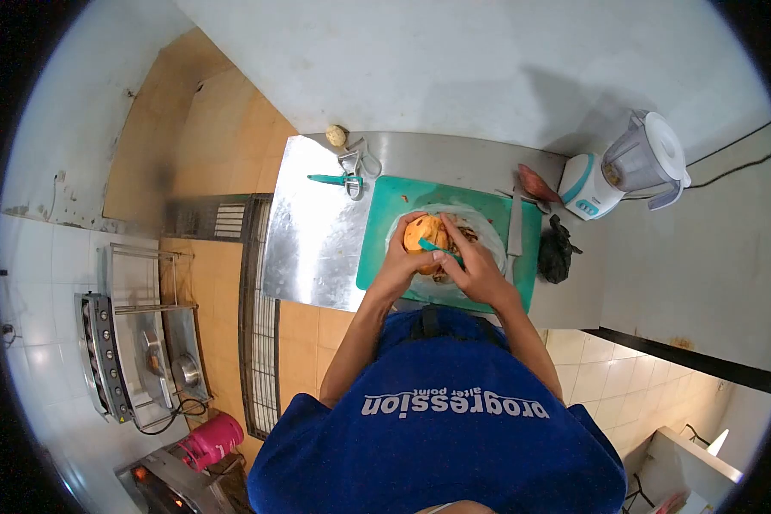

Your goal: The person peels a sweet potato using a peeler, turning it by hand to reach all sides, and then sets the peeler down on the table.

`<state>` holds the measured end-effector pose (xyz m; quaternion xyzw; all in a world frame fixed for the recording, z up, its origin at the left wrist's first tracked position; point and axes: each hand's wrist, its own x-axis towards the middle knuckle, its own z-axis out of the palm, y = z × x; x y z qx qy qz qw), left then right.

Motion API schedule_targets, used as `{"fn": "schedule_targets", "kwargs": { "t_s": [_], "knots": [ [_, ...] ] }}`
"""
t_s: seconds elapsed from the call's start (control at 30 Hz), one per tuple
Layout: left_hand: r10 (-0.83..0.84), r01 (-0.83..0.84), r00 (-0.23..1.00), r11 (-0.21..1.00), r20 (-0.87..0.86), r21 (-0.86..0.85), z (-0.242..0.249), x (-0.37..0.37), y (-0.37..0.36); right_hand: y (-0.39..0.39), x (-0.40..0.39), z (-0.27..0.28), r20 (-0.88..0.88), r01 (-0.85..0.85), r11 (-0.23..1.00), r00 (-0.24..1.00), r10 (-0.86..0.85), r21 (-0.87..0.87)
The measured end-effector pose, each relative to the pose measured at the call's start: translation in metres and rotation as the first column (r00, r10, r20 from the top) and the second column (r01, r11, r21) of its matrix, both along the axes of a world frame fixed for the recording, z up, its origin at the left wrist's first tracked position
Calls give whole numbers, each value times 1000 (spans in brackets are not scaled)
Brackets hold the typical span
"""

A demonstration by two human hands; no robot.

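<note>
My left hand (400, 264) is wrapped around a peeled orange sweet potato (420, 231) with a few dark spots on its surface. My right hand (480, 272) grips a teal-handled peeler (428, 245) laid across the sweet potato's near side. Beneath both hands a whitish plastic bag (491, 242), spread out with brown peelings (467, 232) on it, rests on a green cutting board (390, 199). On the board's right side lies a knife (515, 224), its blade toward me.
A steel table (304, 248) bears a teal-handled tool (327, 179) and a round pale tuber (336, 135) at left. Right of the board are a reddish sweet potato (535, 183), a black plastic bag (557, 250) and a blender (593, 186). A wall (454, 77) stands behind.
</note>
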<state>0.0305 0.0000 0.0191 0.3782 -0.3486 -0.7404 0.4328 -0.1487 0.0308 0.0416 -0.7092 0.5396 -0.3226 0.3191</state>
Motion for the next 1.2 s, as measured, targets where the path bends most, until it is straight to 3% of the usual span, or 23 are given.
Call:
{"fn": "schedule_targets", "kwargs": {
  "t_s": [0.2,0.3,0.43,0.5,0.57,0.63,0.67,0.73,0.87,0.93,0.97,1.07,1.13,1.2],
  "knots": [
    [-63,58,997,994,-53,-88,4,-2,-1,6,-6,16,14,-54,997,998,53,56],
    [-90,95,995,986,44,-140,1,-4,-4,5,-8,15,-77,-10,997,997,16,81],
    [-59,59,998,998,4,26,4,-9,0,3,-6,21,-225,58,998,973,-57,-6],
    [-59,60,998,997,-13,57,5,-7,0,2,-6,20,-153,34,998,988,-26,47],
    [-13,12,1000,998,-19,-68,-1,-6,1,3,-4,13,-81,10,995,997,-2,101],
    [-30,29,999,995,-10,-95,-2,-3,2,5,0,5,11,-9,998,1000,10,-68],
    [-37,36,999,992,-4,-124,-2,-3,1,6,-3,4,9,-7,998,1000,8,-68],
    [-53,55,998,991,26,-122,-2,0,0,7,-3,15,13,-29,995,1000,28,91],
    [-58,62,997,995,43,-76,-6,-3,-2,7,-3,23,-16,-18,993,1000,21,117],
    [-49,50,998,998,26,-33,-10,-4,-3,5,-1,33,-185,69,984,982,-38,162],
    [-41,41,999,999,13,12,-11,-4,-2,5,-1,32,-187,65,985,982,-34,162],
    [-21,21,1000,999,-5,-32,-6,-4,-1,3,-2,22,-105,37,976,994,-15,216],
    [-39,38,999,998,-12,-53,-8,-1,-1,6,-1,9,71,-55,993,996,47,108],
    [-52,50,998,996,-21,-75,-8,0,-1,6,-6,6,59,-88,989,995,82,116]
  ]
}}
